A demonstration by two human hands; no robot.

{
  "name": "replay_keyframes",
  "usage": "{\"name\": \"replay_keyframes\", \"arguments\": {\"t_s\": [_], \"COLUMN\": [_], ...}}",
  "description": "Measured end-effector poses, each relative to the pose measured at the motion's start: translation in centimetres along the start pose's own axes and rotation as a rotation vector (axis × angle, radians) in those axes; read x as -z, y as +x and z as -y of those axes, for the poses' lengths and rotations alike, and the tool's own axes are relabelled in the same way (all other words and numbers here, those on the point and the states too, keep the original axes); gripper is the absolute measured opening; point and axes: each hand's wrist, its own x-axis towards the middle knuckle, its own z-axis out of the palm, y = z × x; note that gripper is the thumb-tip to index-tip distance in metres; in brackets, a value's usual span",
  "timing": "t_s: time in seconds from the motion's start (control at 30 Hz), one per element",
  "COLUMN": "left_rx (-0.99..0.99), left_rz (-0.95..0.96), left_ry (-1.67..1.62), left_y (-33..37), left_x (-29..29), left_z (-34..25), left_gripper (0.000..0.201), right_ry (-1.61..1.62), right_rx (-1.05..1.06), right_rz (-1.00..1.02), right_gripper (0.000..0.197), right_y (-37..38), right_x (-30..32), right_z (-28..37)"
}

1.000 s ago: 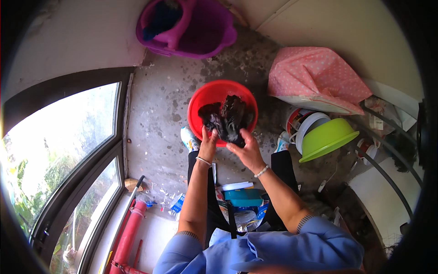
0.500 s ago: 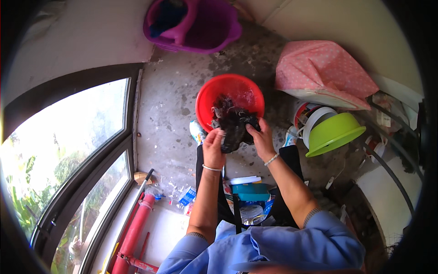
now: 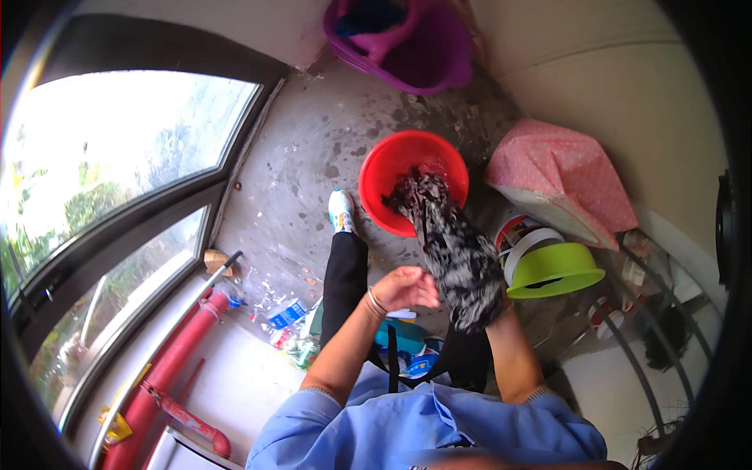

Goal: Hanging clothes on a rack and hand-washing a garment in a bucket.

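Note:
A wet-looking black-and-white patterned cloth (image 3: 462, 262) stretches out of a red basin (image 3: 378, 168). Its lower end still lies inside the basin, while the rest is drawn over the rim toward me. My right hand (image 3: 505, 302) is at the upper end of the cloth, which hides most of its fingers; the cloth hangs from it. Just left of the cloth, my left hand (image 3: 406, 288) is held with fingers extended and nothing in it, close to the fabric. What kind of cloth it is, I cannot make out.
A purple tub (image 3: 439, 59) stands at the far wall. To the right are a pink dotted cover (image 3: 560, 168) and a tilted green basin (image 3: 556, 270). Red pipes (image 3: 168, 372) run along the window side at lower left. My shoe (image 3: 341, 207) is left of the red basin.
The cloth, bunched over the basin's near rim before, is now pulled out long toward me with my right hand. My left hand has come off it. The whole view has shifted.

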Motion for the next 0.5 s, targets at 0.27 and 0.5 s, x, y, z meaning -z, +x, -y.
{"name": "replay_keyframes", "arguments": {"t_s": [0.27,0.5], "left_rx": [-0.213,-0.544], "left_rz": [-0.499,-0.719], "left_ry": [-0.459,0.094], "left_y": [8.9,8.4], "left_x": [5.0,8.0], "left_z": [-3.4,-7.3], "left_gripper": [0.066,0.046], "right_ry": [-0.028,0.048], "right_rx": [0.022,-0.001], "right_rz": [-0.013,-0.028], "right_gripper": [0.055,0.052], "right_y": [-3.8,-0.4], "right_x": [-2.0,-4.5], "right_z": [0.4,3.4]}}
